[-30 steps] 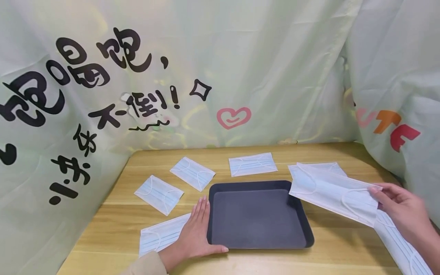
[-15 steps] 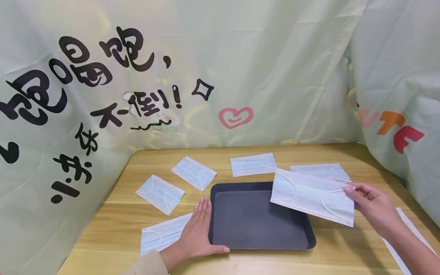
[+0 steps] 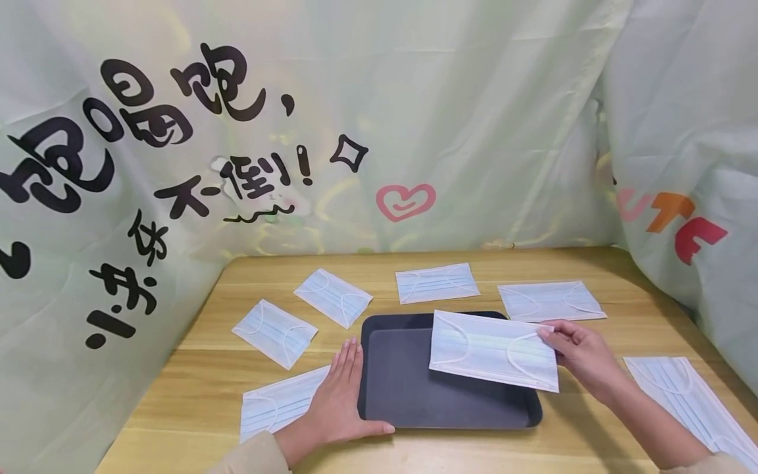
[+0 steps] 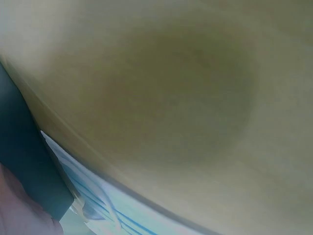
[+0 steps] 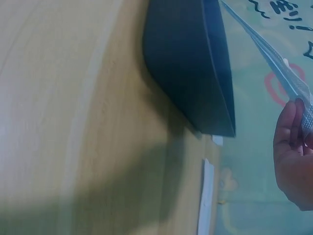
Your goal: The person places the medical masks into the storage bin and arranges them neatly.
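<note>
My right hand (image 3: 583, 355) pinches a pale blue face mask (image 3: 494, 352) by its right end, thumb on top. The mask hangs over the right half of a dark grey rectangular tray (image 3: 408, 388), and in the right wrist view the held mask (image 5: 274, 58) slants up above the tray's wall (image 5: 190, 73). My left hand (image 3: 334, 398) lies with straight fingers along the tray's left edge, its thumb stretched toward the front left corner. Partly behind that hand, another face mask (image 3: 278, 401) lies on the table. The bare inside of the tray shows around the held mask.
More face masks lie flat around the tray: two at the far left (image 3: 275, 334) (image 3: 333, 297), one behind the tray (image 3: 437, 284), one at the back right (image 3: 551, 301). Another mask (image 3: 687, 401) lies beside the right forearm. A printed curtain (image 3: 474, 131) encloses the wooden table (image 3: 195, 368).
My right hand has carried the mask leftward from beyond the tray's right edge to over the tray. The right-hand mask on the table is now more exposed. My left hand stays in place.
</note>
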Action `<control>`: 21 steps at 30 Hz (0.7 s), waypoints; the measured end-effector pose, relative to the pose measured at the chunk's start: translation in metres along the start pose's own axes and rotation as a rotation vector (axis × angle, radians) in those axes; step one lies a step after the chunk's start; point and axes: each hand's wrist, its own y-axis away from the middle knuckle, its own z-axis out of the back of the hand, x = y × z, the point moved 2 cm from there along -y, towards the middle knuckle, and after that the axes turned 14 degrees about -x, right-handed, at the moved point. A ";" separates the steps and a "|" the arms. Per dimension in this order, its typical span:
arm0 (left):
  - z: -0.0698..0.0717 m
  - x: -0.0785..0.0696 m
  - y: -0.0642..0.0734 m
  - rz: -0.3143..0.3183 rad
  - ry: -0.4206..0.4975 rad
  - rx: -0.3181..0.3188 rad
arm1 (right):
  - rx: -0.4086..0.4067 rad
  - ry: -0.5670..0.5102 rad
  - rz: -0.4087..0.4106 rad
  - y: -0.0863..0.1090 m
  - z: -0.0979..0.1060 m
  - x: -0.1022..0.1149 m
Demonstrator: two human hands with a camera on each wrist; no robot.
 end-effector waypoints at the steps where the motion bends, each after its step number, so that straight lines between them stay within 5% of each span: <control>1: 0.000 0.000 0.000 -0.001 -0.002 0.000 | -0.002 0.026 -0.010 0.000 -0.004 0.000; 12: 0.000 -0.001 0.000 0.000 -0.002 -0.003 | -0.005 0.227 -0.094 -0.003 -0.042 -0.002; 21: 0.000 -0.001 0.000 -0.002 -0.008 -0.001 | 0.057 0.167 -0.130 -0.005 -0.063 -0.005</control>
